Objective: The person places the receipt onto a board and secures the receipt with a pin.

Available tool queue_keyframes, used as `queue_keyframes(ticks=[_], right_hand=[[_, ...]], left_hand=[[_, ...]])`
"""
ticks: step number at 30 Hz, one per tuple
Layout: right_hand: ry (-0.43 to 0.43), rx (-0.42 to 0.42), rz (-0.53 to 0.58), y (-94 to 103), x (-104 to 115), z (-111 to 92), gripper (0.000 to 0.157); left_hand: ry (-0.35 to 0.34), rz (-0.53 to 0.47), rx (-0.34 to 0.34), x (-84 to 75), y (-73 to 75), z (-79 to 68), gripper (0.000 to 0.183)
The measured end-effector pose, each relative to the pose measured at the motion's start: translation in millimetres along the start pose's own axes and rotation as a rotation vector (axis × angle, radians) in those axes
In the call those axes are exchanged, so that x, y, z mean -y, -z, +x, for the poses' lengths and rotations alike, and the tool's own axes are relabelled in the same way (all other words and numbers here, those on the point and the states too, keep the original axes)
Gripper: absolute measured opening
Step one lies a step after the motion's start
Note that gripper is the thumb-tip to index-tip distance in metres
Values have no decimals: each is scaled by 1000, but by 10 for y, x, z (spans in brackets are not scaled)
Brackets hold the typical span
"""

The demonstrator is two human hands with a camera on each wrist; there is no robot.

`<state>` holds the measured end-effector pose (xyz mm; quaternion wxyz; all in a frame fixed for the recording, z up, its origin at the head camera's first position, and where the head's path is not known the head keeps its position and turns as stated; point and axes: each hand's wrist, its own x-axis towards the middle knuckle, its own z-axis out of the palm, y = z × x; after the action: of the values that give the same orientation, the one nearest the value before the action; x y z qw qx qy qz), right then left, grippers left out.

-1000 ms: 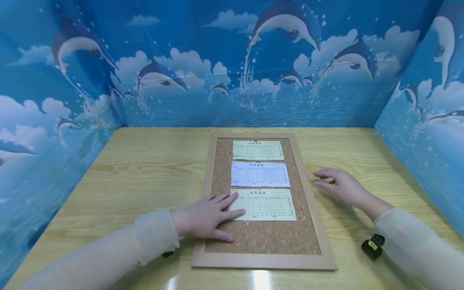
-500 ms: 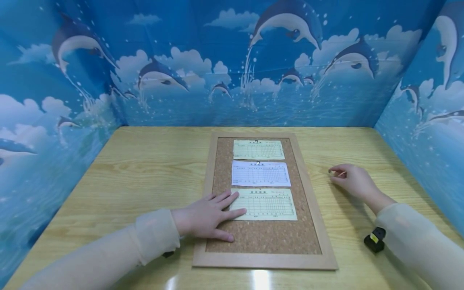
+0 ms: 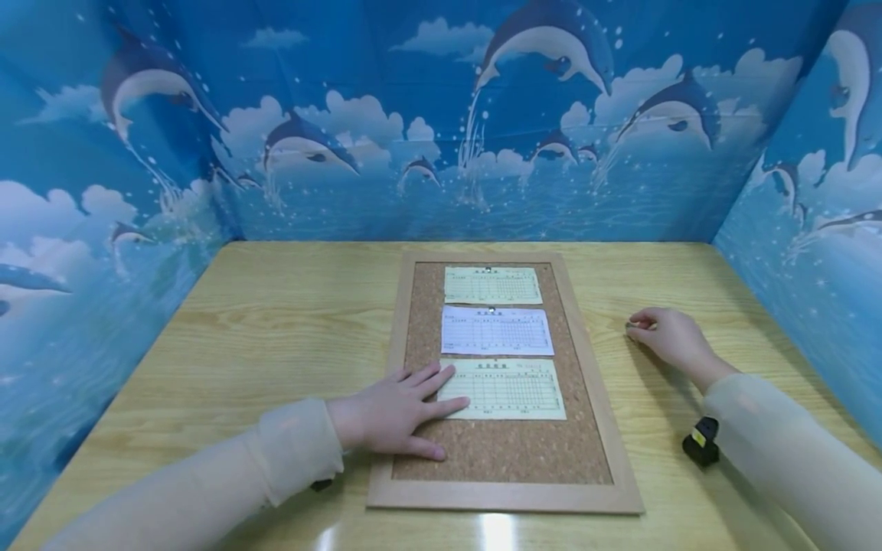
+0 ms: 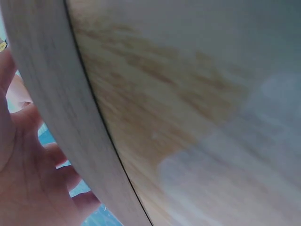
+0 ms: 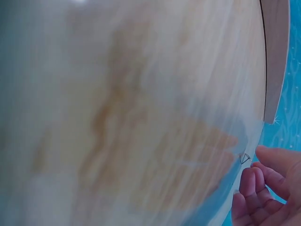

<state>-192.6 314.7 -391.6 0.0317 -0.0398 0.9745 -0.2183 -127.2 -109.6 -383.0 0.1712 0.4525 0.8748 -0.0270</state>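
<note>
My left hand [image 3: 393,409] lies with fingers spread over the left side of the lower pale green form [image 3: 513,390] and the cork board [image 3: 496,459]. In the left wrist view, its fingers [image 4: 54,155] show beyond the board's wooden frame [image 4: 51,89]. My right hand [image 3: 668,337] is low over the table, right of the board, pinching a tiny metal piece [image 3: 629,327] at thumb and fingertips. The right wrist view shows this piece as a small triangular wire outline. Above the lower form are a white form [image 3: 496,333] and another green form [image 3: 492,287], each with a small shiny fastener at its top.
The board lies on a wood-grain table [image 3: 296,321]. Behind and at both sides hangs a blue dolphin-print curtain [image 3: 386,199]. A black wrist device [image 3: 701,442] sits under the right sleeve [image 3: 785,444].
My right hand has moved right, away from the board's edge, and its thumb and fingers have come together at the tiny metal piece. The left hand has stayed in place.
</note>
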Motion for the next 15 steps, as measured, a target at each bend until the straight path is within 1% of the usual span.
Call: queue_keyframes(ticks=[5, 10, 12, 15], right_hand=[[24, -4, -10, -12, 3, 40, 25], [66, -19, -54, -30, 2, 71, 14], [79, -19, -74, -30, -5, 81, 13], [74, -15, -93, -19, -11, 98, 13]], left_hand=[[-1, -10, 2, -1, -4, -3, 74], [-1, -19, 1, 0, -4, -6, 74], [-3, -17, -3, 0, -3, -7, 73], [-3, -16, -5, 0, -2, -9, 73]])
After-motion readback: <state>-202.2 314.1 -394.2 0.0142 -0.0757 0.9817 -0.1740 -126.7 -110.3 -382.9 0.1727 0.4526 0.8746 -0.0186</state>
